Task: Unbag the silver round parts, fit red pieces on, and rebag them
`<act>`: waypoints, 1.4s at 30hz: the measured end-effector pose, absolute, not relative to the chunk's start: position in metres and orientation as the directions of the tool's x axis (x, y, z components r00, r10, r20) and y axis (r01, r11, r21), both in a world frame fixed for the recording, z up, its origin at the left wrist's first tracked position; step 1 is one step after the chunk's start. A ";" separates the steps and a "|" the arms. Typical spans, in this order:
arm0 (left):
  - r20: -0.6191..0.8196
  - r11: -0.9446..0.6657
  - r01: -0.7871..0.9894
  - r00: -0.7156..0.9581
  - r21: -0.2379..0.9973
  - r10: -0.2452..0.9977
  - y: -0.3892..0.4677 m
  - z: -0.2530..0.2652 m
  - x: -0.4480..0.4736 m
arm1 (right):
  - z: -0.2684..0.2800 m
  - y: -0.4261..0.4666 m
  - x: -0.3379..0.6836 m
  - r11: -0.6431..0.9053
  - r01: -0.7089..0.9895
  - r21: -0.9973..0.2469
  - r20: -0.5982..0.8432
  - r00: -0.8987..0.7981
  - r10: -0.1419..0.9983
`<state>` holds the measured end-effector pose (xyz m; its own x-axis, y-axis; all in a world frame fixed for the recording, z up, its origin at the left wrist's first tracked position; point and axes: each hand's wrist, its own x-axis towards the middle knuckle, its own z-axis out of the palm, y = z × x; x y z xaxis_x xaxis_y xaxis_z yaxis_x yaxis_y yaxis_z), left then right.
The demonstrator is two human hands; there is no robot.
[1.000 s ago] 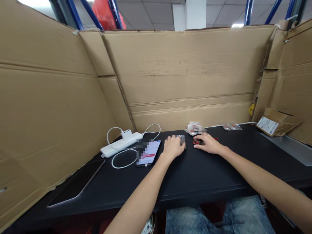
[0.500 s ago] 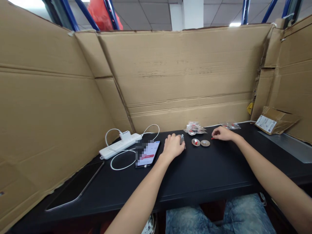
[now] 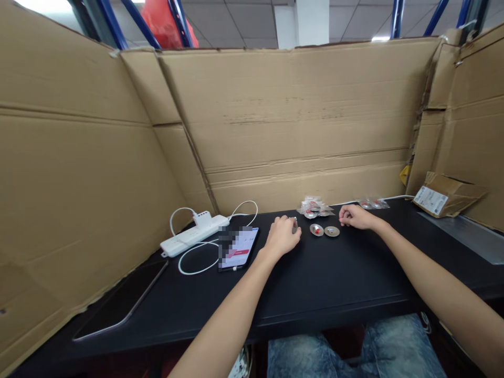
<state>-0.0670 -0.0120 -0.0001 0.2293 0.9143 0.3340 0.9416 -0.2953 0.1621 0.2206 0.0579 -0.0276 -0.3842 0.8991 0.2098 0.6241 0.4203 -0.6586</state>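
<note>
My left hand [image 3: 282, 235] is curled over the black table, its fingers closed on a small clear plastic bag [image 3: 295, 226] whose shiny edge peeks out beside the index finger. To its right lie two round metal discs side by side. A small red piece sits on the left disc [image 3: 316, 230]; the right disc [image 3: 332, 231] has a dark spot at its middle. Just beyond them my right hand [image 3: 355, 216] rests low with fingertips pinched together; whatever they hold is too small to make out. Behind the discs is a heap of clear packets [image 3: 314, 207] with red pieces inside.
More packets [image 3: 372, 203] lie behind my right hand. A phone [image 3: 240, 249] on a cable and a white power strip [image 3: 196, 235] are to the left, a dark tablet [image 3: 122, 299] nearer. An opened cardboard box [image 3: 449, 194] stands at right. Cardboard walls [image 3: 307, 121] enclose the table.
My right hand has drawn slightly left, and the red piece at its fingertips no longer shows. My left hand has shifted a little right, covering more of the bag.
</note>
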 end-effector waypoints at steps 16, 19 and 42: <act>0.373 -0.377 0.898 0.276 0.229 0.886 -0.008 -0.004 -0.066 | -0.008 0.031 0.185 0.635 0.582 -0.507 0.251 -0.606 0.755; 0.369 -0.380 0.897 0.282 0.227 0.885 -0.008 -0.005 -0.066 | -0.010 0.031 0.183 0.594 0.591 -0.546 0.177 -0.611 0.771; 0.227 -0.371 0.382 0.371 0.846 0.900 -0.011 0.002 -0.057 | -0.013 0.010 0.134 0.356 0.051 -0.933 0.302 -0.429 0.852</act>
